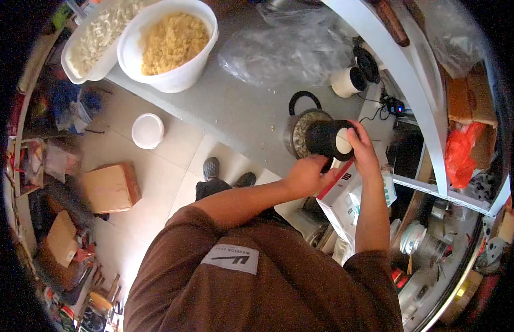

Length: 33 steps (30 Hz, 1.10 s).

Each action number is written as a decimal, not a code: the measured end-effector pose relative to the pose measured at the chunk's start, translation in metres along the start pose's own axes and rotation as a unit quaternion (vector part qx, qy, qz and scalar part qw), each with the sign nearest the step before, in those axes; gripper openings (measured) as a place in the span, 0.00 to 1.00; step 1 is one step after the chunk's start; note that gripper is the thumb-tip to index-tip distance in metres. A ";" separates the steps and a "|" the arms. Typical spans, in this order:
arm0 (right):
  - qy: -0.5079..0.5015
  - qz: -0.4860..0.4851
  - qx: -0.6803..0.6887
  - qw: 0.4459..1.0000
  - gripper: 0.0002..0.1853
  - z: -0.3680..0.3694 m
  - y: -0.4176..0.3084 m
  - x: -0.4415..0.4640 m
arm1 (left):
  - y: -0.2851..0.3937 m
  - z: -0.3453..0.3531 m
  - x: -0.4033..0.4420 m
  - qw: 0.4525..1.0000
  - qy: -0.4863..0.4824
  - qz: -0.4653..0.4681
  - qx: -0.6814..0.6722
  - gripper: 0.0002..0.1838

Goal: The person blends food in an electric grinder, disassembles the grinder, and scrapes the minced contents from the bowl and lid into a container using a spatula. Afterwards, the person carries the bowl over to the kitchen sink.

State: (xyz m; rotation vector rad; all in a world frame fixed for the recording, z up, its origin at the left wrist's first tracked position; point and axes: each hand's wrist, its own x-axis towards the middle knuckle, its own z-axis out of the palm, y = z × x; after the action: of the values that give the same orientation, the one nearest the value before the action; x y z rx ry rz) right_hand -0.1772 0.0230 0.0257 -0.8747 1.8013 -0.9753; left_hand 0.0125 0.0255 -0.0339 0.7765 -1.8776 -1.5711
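Note:
My right hand (pixel 364 148) wraps round the far end of a dark cylindrical container (pixel 322 138) with a cream round disc (pixel 343 140) on its end. My left hand (pixel 309 177) is closed at the container's near side, its fingers round a black part that looks like a handle. The container lies tilted over a round pot (pixel 299 145) with a black loop handle (pixel 304 100). Pale, coarse crumbs show inside the pot. The container's contents are hidden.
On the grey counter (pixel 235 105) stand a white tub (pixel 182 83) of yellow crumbly food and a tray (pixel 74 72) of pale pieces. Clear plastic bags (pixel 290 50) and a cream-and-black container (pixel 345 83) lie beyond. A lidded bucket (pixel 148 131) and cardboard box (pixel 110 188) are on the floor.

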 end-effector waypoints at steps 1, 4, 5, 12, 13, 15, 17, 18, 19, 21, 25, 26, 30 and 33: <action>0.008 -0.013 -0.026 1.000 0.20 -0.002 0.002 0.002 | 0.003 0.000 -0.001 0.999 0.029 0.014 0.013 0.20; 0.006 -0.024 -0.035 0.999 0.21 -0.001 -0.002 -0.001 | 0.006 -0.001 0.000 1.000 0.023 0.003 0.015 0.20; 0.010 -0.027 -0.027 0.999 0.21 -0.002 0.000 -0.001 | 0.005 -0.001 0.000 1.000 -0.009 -0.026 -0.003 0.21; -0.001 -0.052 -0.036 0.998 0.21 -0.004 0.007 0.006 | 0.012 -0.001 -0.001 0.999 0.000 -0.041 0.009 0.22; 0.005 -0.068 -0.055 0.996 0.21 -0.004 0.007 0.006 | 0.012 -0.002 -0.001 0.999 -0.006 -0.042 0.018 0.21; 0.015 -0.061 -0.062 0.996 0.22 -0.005 0.011 0.011 | 0.011 -0.001 0.000 0.999 -0.018 -0.040 0.031 0.21; 0.027 -0.054 -0.069 0.996 0.22 -0.006 0.016 0.014 | 0.008 0.001 0.000 0.999 -0.005 -0.017 0.039 0.20; 0.027 -0.056 -0.072 0.995 0.23 -0.006 0.017 0.015 | 0.009 0.001 0.001 0.999 -0.010 -0.014 0.044 0.20; 0.028 -0.057 -0.075 0.995 0.24 -0.006 0.018 0.015 | 0.009 0.002 0.001 0.999 -0.006 -0.033 0.026 0.19; 0.022 -0.060 -0.068 0.996 0.24 -0.005 0.017 0.016 | 0.007 0.004 0.001 0.999 -0.009 -0.044 0.012 0.19; 0.037 -0.055 -0.058 0.996 0.19 -0.002 0.029 0.023 | -0.006 0.010 0.001 1.000 0.007 -0.022 -0.015 0.19; 0.046 -0.050 -0.047 0.997 0.19 0.001 0.027 0.022 | -0.007 0.010 0.002 0.999 0.006 -0.033 -0.016 0.18; 0.135 -0.101 -0.038 0.985 0.21 0.007 0.021 0.006 | 0.013 0.002 0.002 0.998 -0.008 -0.061 -0.019 0.18; 0.286 -0.163 -0.099 0.939 0.21 0.011 0.030 -0.032 | 0.003 -0.001 0.005 0.996 -0.045 -0.078 -0.022 0.17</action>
State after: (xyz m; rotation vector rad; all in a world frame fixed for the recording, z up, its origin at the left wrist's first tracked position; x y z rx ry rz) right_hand -0.1602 0.0604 0.0073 -1.1201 2.3223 -1.3825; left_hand 0.0098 0.0215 -0.0307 0.8634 -1.8778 -1.7639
